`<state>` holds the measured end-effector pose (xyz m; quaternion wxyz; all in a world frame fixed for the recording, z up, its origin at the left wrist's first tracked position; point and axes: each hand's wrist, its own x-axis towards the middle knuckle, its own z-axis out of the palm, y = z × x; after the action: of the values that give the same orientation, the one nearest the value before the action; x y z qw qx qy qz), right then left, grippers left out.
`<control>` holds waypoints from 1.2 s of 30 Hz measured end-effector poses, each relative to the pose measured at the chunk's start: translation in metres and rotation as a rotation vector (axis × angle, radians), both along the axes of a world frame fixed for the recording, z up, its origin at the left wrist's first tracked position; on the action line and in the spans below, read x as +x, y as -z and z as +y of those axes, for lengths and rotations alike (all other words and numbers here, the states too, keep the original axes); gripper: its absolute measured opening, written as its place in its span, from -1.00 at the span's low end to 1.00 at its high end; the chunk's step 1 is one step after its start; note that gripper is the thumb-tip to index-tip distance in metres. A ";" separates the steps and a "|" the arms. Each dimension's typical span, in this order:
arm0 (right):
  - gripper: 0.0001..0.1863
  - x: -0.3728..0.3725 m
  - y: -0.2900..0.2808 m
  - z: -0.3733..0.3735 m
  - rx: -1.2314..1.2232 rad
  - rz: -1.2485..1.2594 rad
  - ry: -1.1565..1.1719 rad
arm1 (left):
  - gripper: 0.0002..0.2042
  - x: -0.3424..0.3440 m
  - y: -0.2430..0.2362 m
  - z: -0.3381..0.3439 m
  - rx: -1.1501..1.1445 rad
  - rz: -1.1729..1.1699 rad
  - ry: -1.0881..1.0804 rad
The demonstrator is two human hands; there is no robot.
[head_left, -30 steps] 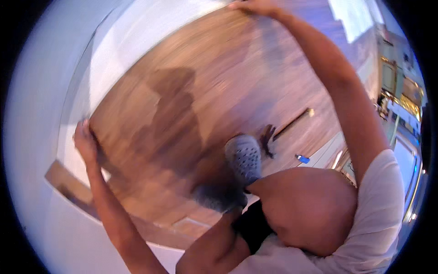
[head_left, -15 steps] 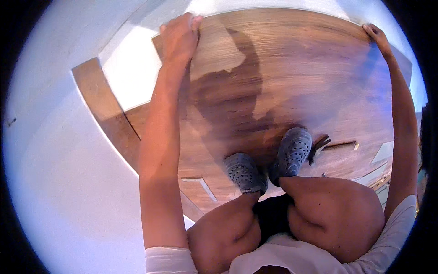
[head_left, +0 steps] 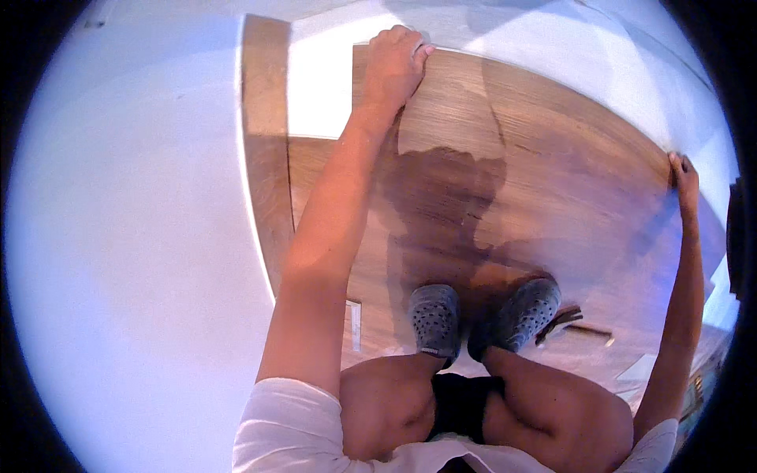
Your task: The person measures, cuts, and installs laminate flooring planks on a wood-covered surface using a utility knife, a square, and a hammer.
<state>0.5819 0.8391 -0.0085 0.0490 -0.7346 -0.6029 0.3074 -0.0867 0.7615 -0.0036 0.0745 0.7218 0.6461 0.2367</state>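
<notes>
we're squatting over a wood-look plank (head_left: pixel 544 110) that runs along the far edge of the floor (head_left: pixel 378 288), from 12 round to nearly 3 o'clock. our left hand (head_left: pixel 397 65) is near its left end at 12, fingers bent over the far edge; our right hand (head_left: pixel 684 179) is on that same edge, just shy of 3. can't tell if either is really pinching the board or only pressing, fingertips are mostly hidden. our guess: lightish, stiff with a little flex, smooth so kinda slippery, and the thin edge could chip. near both ends seems the right place to hold. our shadow (head_left: pixel 441 189) muddies the seams, and past our right hand the plank's end gets hard to make out. the dark thing (head_left: pixel 557 325) near 4, beside our grey clog (head_left: pixel 530 314), is too fuzzy to name.
</notes>
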 end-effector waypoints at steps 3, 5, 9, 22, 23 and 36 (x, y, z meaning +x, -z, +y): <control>-0.48 -0.055 -0.004 -0.004 -0.007 0.026 0.024 | -0.83 -0.028 0.011 -0.010 0.117 0.077 -0.110; -0.50 -0.092 -0.006 -0.010 0.062 0.067 -0.045 | -0.84 -0.042 0.013 -0.020 0.192 0.171 -0.201; -0.49 -0.115 -0.004 -0.012 0.140 0.106 -0.129 | -0.84 -0.065 0.014 -0.023 0.177 0.191 -0.284; -0.63 -0.163 -0.018 -0.016 0.010 0.164 -0.200 | -0.82 -0.098 0.026 -0.031 0.158 0.107 -0.360; -0.64 -0.162 -0.020 -0.018 0.007 0.168 -0.205 | -0.82 -0.095 0.027 -0.030 0.164 0.083 -0.355; -0.68 -0.153 -0.018 -0.009 0.084 0.182 -0.175 | -0.79 -0.097 0.034 -0.031 0.078 0.042 -0.341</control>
<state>0.4285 0.8298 0.0097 0.1073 -0.6454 -0.6702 0.3503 -0.1840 0.7302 -0.0375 -0.0083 0.6090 0.7507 0.2559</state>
